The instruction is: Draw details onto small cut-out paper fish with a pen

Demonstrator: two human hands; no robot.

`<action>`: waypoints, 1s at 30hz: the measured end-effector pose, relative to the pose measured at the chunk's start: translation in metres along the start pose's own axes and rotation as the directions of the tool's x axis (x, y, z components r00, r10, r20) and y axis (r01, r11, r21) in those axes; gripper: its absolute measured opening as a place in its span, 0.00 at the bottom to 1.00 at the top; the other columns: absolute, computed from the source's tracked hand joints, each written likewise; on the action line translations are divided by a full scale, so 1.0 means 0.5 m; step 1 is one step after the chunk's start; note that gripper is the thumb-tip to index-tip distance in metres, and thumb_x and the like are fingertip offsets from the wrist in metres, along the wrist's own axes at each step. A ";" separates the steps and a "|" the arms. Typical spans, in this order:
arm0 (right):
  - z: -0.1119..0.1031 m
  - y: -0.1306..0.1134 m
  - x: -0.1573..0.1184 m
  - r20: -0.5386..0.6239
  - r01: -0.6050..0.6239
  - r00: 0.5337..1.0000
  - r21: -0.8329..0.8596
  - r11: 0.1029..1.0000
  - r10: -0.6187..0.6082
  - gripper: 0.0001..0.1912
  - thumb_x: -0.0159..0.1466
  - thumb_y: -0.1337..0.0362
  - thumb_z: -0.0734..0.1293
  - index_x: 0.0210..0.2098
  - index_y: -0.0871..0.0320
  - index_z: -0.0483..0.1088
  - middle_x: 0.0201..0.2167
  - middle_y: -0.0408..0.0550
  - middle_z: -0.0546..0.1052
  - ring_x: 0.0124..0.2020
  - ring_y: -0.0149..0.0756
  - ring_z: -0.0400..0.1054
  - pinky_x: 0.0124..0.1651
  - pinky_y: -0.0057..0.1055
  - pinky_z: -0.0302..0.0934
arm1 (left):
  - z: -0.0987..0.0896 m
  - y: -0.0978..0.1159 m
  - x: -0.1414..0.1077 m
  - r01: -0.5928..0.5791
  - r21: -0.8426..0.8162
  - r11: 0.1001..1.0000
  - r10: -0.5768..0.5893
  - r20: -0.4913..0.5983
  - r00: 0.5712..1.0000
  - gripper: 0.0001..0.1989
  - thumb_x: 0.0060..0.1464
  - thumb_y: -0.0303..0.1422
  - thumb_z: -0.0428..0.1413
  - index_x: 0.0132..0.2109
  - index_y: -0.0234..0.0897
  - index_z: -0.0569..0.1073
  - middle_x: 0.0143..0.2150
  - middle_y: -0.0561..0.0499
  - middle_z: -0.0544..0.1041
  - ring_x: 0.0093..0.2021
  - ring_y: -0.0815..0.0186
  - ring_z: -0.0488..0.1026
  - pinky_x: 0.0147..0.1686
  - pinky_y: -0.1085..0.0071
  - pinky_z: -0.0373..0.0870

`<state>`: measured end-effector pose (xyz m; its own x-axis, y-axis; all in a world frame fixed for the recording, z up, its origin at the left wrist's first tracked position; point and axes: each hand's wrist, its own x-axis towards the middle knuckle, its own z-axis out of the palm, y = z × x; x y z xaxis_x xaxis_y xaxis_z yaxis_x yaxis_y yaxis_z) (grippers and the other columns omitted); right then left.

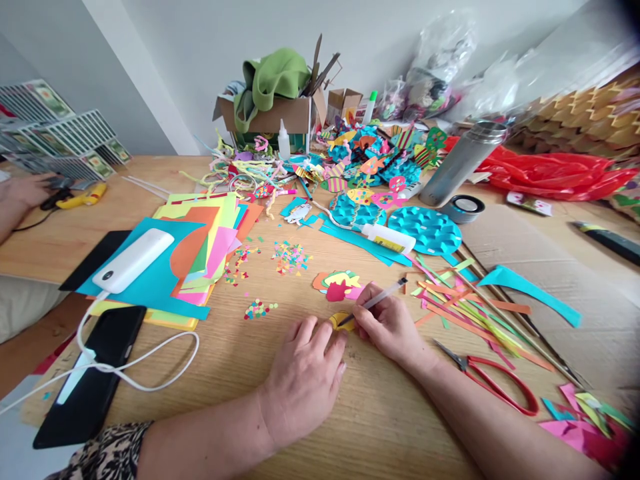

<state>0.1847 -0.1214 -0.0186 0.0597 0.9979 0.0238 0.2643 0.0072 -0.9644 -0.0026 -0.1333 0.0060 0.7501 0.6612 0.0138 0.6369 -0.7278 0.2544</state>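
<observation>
My right hand (387, 323) pinches a slim pen (383, 294) with a clear barrel, its tip down on a small yellow paper cutout (342, 321). Flat on the table, my left hand (306, 373) rests its fingertips on the cutout's left edge and partly covers it. Just beyond the hands lies a small pile of fish-shaped paper cutouts (338, 289) in red, yellow, green and orange. Right of my right forearm are red-handled scissors (493, 383), lying with nobody holding them.
Coloured paper sheets (135, 263) bear a white power bank (134, 260), with a phone (90, 380) and cable nearby. Paper confetti (291, 257) and strips (475, 300) are scattered about. Behind stand a glue bottle (283, 140) and a metal flask (463, 163). Another person's hand (30, 190) is at left.
</observation>
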 end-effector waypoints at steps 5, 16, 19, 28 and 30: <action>0.001 0.003 0.000 0.025 0.008 1.000 0.013 1.000 -0.008 0.09 0.59 0.67 0.63 0.24 0.54 0.59 0.15 0.38 0.66 0.16 0.28 0.59 0.20 0.26 0.52 | -0.002 0.000 0.001 -0.001 -0.004 1.000 0.001 0.008 1.000 0.15 0.64 0.33 0.50 0.56 0.38 0.67 0.52 0.45 0.69 0.52 0.53 0.63 0.52 0.53 0.65; 0.000 0.000 0.001 0.038 0.008 0.999 0.019 1.000 -0.009 0.09 0.59 0.66 0.64 0.24 0.54 0.59 0.15 0.38 0.66 0.16 0.28 0.59 0.19 0.26 0.52 | 0.000 0.000 0.001 -0.001 0.009 1.000 0.002 -0.005 1.000 0.16 0.63 0.33 0.50 0.57 0.38 0.67 0.51 0.45 0.69 0.52 0.54 0.63 0.52 0.53 0.64; 0.000 -0.001 0.000 0.017 0.002 1.000 0.014 1.000 -0.002 0.10 0.59 0.66 0.64 0.24 0.54 0.58 0.15 0.38 0.66 0.15 0.28 0.59 0.19 0.26 0.52 | 0.000 0.000 0.001 -0.004 0.013 1.000 0.004 -0.010 1.000 0.17 0.63 0.33 0.51 0.58 0.38 0.66 0.51 0.45 0.69 0.52 0.54 0.63 0.52 0.54 0.65; -0.001 0.003 -0.001 0.027 0.011 1.000 0.010 1.000 -0.011 0.09 0.59 0.66 0.64 0.24 0.54 0.59 0.14 0.38 0.66 0.16 0.28 0.59 0.19 0.26 0.52 | -0.001 0.001 0.001 -0.002 0.000 1.000 0.002 0.008 1.000 0.15 0.64 0.33 0.50 0.56 0.37 0.67 0.51 0.45 0.69 0.52 0.53 0.63 0.52 0.53 0.65; 0.000 0.003 -0.001 0.025 0.002 1.000 0.010 1.000 -0.002 0.09 0.59 0.66 0.64 0.25 0.54 0.59 0.14 0.38 0.67 0.15 0.28 0.59 0.19 0.26 0.52 | -0.001 0.001 0.001 -0.002 0.004 1.000 0.001 0.005 1.000 0.15 0.63 0.33 0.50 0.56 0.38 0.67 0.51 0.45 0.70 0.52 0.54 0.63 0.52 0.53 0.65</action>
<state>0.1851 -0.1219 -0.0198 0.0352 0.9992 0.0197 0.2547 0.0101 -0.9670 -0.0020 -0.1331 0.0067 0.7519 0.6593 0.0096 0.6364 -0.7295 0.2506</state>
